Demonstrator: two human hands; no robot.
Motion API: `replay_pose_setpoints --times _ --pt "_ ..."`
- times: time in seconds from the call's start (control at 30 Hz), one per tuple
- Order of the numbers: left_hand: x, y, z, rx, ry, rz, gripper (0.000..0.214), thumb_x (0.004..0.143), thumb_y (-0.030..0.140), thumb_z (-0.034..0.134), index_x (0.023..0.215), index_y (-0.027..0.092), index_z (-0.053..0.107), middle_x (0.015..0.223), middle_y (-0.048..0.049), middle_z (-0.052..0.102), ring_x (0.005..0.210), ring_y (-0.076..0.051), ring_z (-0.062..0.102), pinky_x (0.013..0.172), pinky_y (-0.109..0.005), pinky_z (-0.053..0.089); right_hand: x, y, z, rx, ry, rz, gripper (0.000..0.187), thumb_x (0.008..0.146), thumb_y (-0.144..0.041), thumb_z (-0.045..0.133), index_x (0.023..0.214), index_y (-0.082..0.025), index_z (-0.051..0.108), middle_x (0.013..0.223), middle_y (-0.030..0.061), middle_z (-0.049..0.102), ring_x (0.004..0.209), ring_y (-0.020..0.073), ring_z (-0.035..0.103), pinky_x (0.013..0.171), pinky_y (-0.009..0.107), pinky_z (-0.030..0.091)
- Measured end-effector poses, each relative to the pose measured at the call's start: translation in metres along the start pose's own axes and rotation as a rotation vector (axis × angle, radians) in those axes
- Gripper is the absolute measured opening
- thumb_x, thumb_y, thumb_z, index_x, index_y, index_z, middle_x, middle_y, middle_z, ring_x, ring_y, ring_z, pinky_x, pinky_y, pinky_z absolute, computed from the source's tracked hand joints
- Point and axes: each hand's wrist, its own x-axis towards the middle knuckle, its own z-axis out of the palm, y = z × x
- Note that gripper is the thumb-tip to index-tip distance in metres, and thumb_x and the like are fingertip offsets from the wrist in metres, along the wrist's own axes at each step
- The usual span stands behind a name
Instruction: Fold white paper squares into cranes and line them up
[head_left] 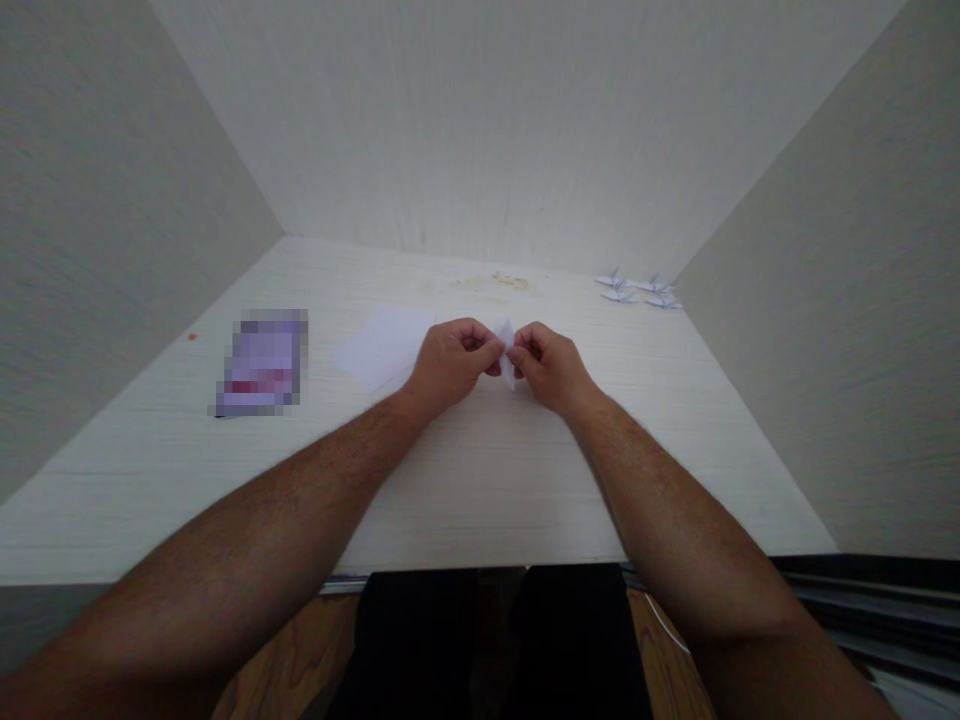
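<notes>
A small folded piece of white paper (507, 348) is held just above the white table (480, 480), near its middle. My left hand (450, 362) pinches its left side with fingers curled. My right hand (551, 365) pinches its right side, fingers curled too. Both hands meet at the paper, which is mostly hidden between the fingertips. A few flat white sheets (382, 345) lie on the table just left of my left hand.
A blurred purple packet (264, 362) lies at the left of the table. Several small folded paper cranes (637, 290) sit in the far right corner. Pale walls close in the table on three sides. A faint stain (499, 282) marks the far edge.
</notes>
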Motion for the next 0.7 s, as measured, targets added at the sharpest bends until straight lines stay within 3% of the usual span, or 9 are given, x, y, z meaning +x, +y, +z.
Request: replay_pose_setpoints --times 0.17,0.7 --pt "-0.0004 0.0016 -0.0006 0.042 0.004 0.032 0.011 0.074 0.023 0.069 0.068 0.016 0.063 0.059 -0.0016 0.068 0.054 -0.012 0.065 0.053 -0.021 0.051 -0.0008 -0.0054 -0.0047 -0.191 -0.020 -0.037 0.011 0.089 -0.031 0.054 0.082 -0.023 0.050 0.069 -0.0004 0.063 0.063 0.0142 0.054 0.059 0.028 0.039" --pt "0.0017 -0.0009 -0.0012 0.030 -0.048 0.015 0.013 0.075 0.026 0.070 0.070 0.016 0.063 0.059 -0.0022 0.068 0.053 -0.011 0.064 0.053 -0.022 0.051 -0.0022 -0.0051 -0.0055 -0.273 0.013 -0.082 0.011 0.089 -0.029 0.054 0.081 -0.023 0.049 0.071 0.0007 0.062 0.064 0.0154 0.053 0.060 0.029 0.037"
